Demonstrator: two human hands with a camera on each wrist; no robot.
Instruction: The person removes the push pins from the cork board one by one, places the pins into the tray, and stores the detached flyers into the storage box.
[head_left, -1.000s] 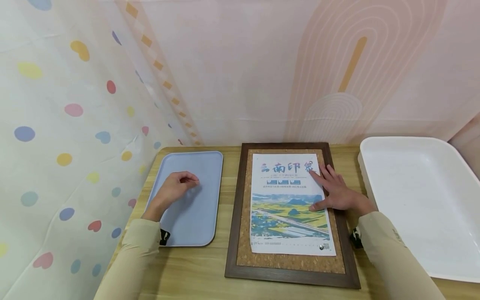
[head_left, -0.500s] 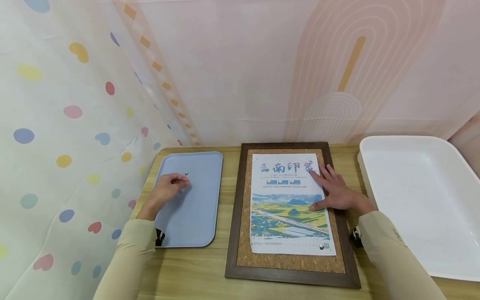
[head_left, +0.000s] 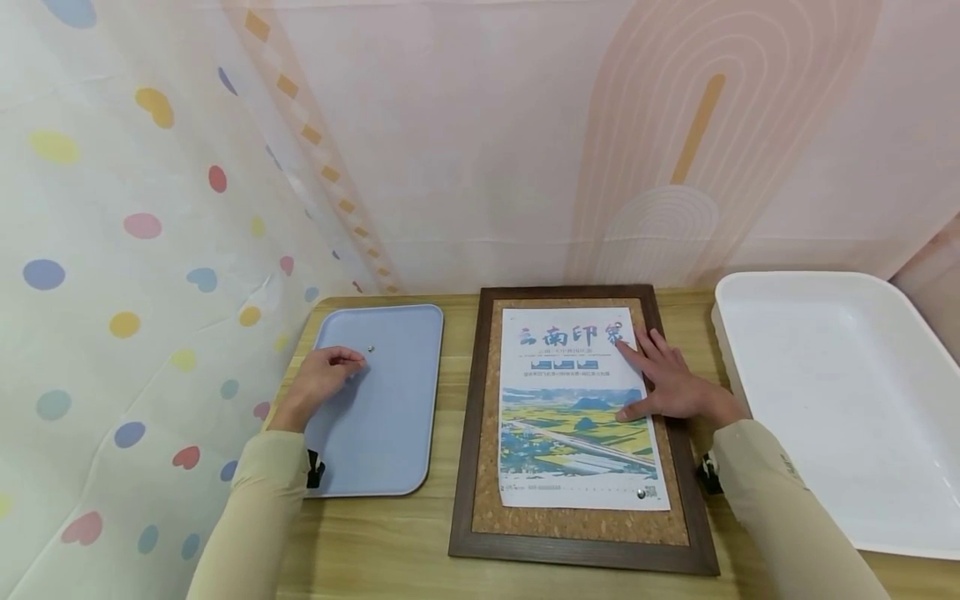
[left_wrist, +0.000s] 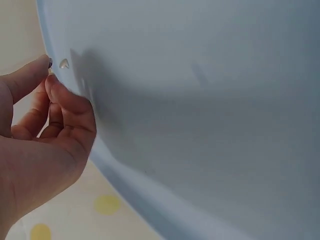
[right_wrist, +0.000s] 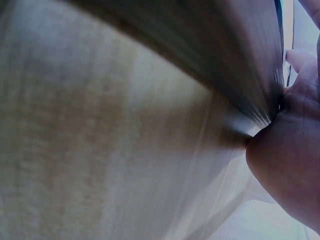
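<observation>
My left hand [head_left: 322, 379] is over the blue tray [head_left: 401, 417], thumb and fingertips pinched together. In the left wrist view a small silver thumbtack [left_wrist: 50, 63] shows between those fingertips. Another silver thumbtack [head_left: 371, 348] lies on the tray just beyond the fingers. My right hand [head_left: 675, 390] rests spread on the right side of a printed poster [head_left: 573, 450], its palm over the frame's edge. The poster lies on a cork board [head_left: 577, 523] with a dark wooden frame. One tack [head_left: 618, 325] sits at the poster's upper right, another tack [head_left: 641, 493] at its lower right.
A large white tray [head_left: 832, 400] with raised walls stands right of the board. The wooden table [head_left: 375, 542] ends at a patterned cloth wall [head_left: 480, 167] behind and a dotted one on the left.
My left hand has drawn back leftward over the blue tray, uncovering the thumbtack that lies there. The right hand stays in place on the poster.
</observation>
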